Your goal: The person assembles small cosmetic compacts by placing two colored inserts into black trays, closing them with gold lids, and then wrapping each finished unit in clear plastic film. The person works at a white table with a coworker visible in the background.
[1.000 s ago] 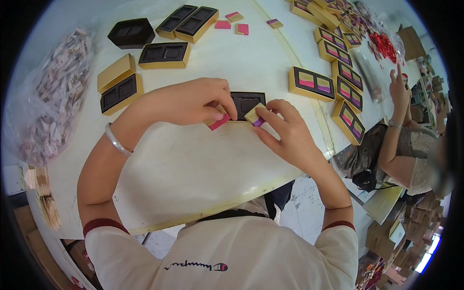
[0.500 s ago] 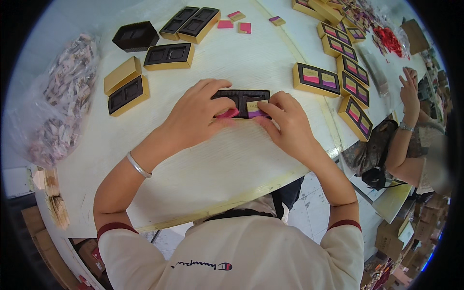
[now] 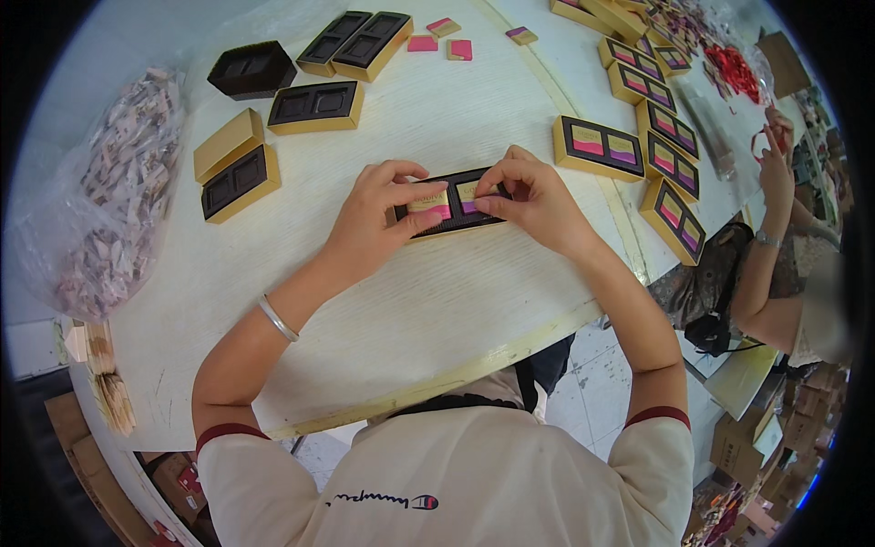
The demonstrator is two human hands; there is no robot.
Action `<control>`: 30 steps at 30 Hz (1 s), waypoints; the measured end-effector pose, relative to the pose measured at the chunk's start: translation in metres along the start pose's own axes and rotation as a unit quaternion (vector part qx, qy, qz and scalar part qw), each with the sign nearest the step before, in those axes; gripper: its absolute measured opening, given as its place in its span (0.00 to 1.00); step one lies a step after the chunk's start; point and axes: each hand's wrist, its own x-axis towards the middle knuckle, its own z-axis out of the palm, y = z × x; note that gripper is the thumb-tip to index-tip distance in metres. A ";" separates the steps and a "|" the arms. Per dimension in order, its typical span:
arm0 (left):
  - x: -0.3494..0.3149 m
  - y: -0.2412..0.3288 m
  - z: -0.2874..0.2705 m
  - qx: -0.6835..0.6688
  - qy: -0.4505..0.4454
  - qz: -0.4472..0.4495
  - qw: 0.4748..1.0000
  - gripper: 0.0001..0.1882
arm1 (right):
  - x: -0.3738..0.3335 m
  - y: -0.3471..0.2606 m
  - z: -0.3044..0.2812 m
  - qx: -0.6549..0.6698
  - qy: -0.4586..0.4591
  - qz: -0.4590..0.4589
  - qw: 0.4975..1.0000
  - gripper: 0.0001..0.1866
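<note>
In front of me on the table lies a box with a black two-compartment insert (image 3: 460,223). My left hand (image 3: 369,219) has thumb and fingers on opposite edges of a pink-and-gold square packet (image 3: 428,202), which lies in the left compartment. At the right compartment, my right hand (image 3: 538,202) pinches a purple-and-gold square packet (image 3: 467,192). Fingers of the right hand cover part of that packet and the box's right end. Whether either packet lies fully flat I cannot tell.
Several gold boxes with bare black inserts (image 3: 314,103) stand at the back left, beside a clear bag of small packets (image 3: 123,187). Filled boxes (image 3: 597,146) line the right. Loose packets (image 3: 460,49) lie at the back. At far right, a co-worker's hands (image 3: 775,155) hold something red.
The pink-and-gold packet, earlier tilted at the box's front edge in my left hand, is now face up in the left compartment. My right hand stays at the purple-and-gold packet.
</note>
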 end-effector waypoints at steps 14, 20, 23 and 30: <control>-0.021 0.007 0.012 0.318 0.060 0.171 0.930 0.23 | -0.006 -0.005 0.012 -0.038 0.059 -0.021 0.997 0.06; -0.022 0.014 0.012 0.320 0.032 0.145 0.936 0.23 | -0.007 -0.001 0.010 -0.072 0.048 -0.036 0.996 0.08; -0.027 0.006 0.010 0.277 0.071 0.168 0.943 0.20 | -0.017 -0.013 0.000 -0.196 0.085 -0.147 0.966 0.14; -0.011 0.014 -0.011 0.194 0.116 0.151 0.962 0.17 | -0.021 -0.004 -0.017 -0.301 -0.060 -0.212 0.928 0.23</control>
